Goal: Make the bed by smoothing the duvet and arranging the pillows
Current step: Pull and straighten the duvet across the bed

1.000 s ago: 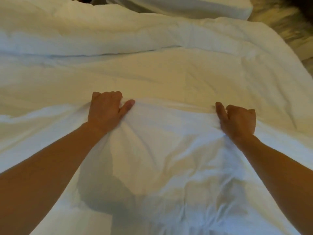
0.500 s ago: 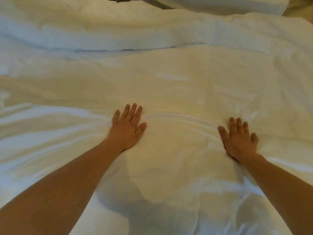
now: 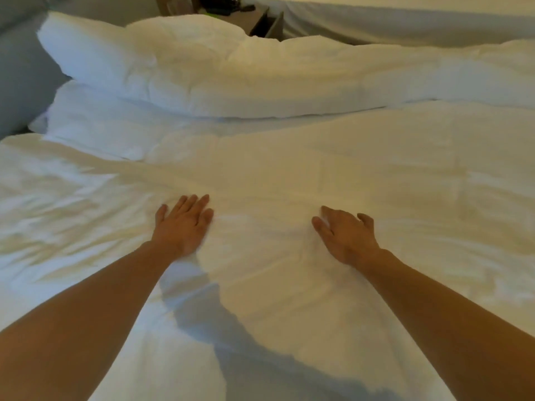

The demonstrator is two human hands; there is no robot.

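Observation:
A white duvet [image 3: 289, 175] covers the bed across the whole lower view, with creases on the left side. My left hand [image 3: 182, 224] lies flat on it, palm down, fingers spread. A little to the right, my right hand [image 3: 344, 233] rests on the duvet with fingers loosely curved and apart, holding nothing. Behind the hands a folded-back roll of duvet [image 3: 318, 82] runs across the bed. At the far left, one white pillow [image 3: 121, 53] lies stacked on a second white pillow [image 3: 95, 123].
A grey headboard [image 3: 20, 68] stands at the left. Beyond the bed is a wooden bedside table [image 3: 249, 15] with dark objects on it. A second bed with white bedding [image 3: 405, 21] lies at the back right.
Both hands let go of the bunched duvet and opened flat on it. The view has lifted and turned left, so the pillows and headboard now show.

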